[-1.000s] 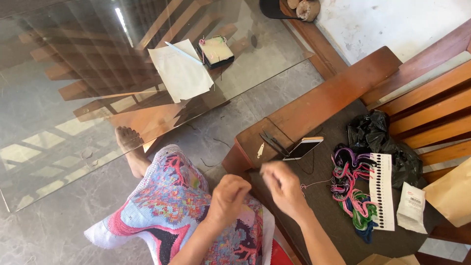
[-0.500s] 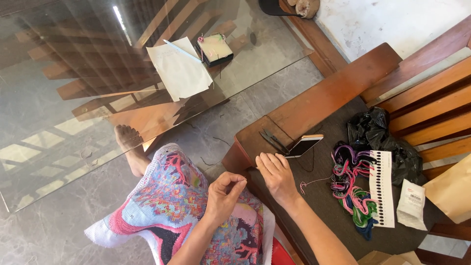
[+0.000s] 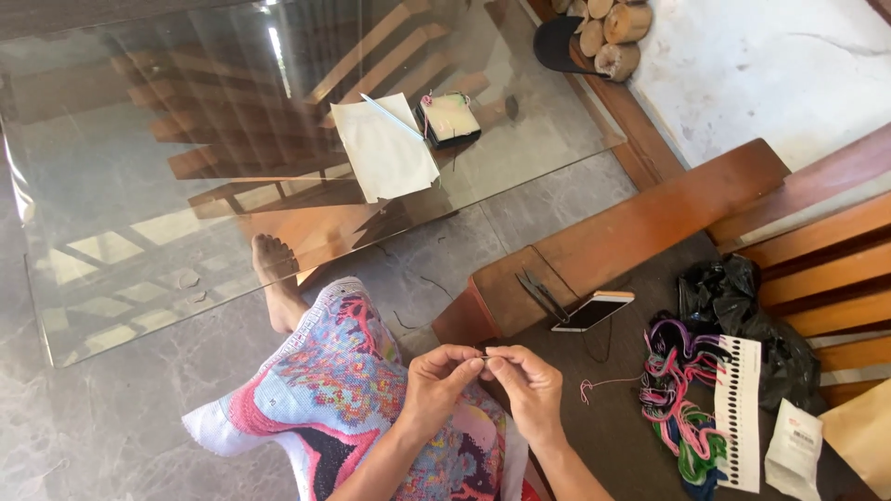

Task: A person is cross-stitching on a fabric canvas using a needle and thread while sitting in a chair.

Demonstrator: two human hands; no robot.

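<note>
Both hands pinch a needle over embroidered cloth at lower centre of the frame.

The left hand [image 3: 436, 378] and right hand [image 3: 529, 385] meet fingertip to fingertip, gripping a thin needle [image 3: 484, 356] that is barely visible; whether thread runs through it cannot be told. Beneath them lies the colourful cross-stitch cloth [image 3: 343, 390], cut off at the bottom edge. To the right, on a dark seat, rest scissors [image 3: 541, 295], a phone [image 3: 593, 311], a tangle of coloured threads [image 3: 677, 399] beside a white thread card [image 3: 740, 413], and a black bag [image 3: 742, 301]. A glass table [image 3: 139, 186] fills the upper left, carrying paper [image 3: 383, 148].
</note>
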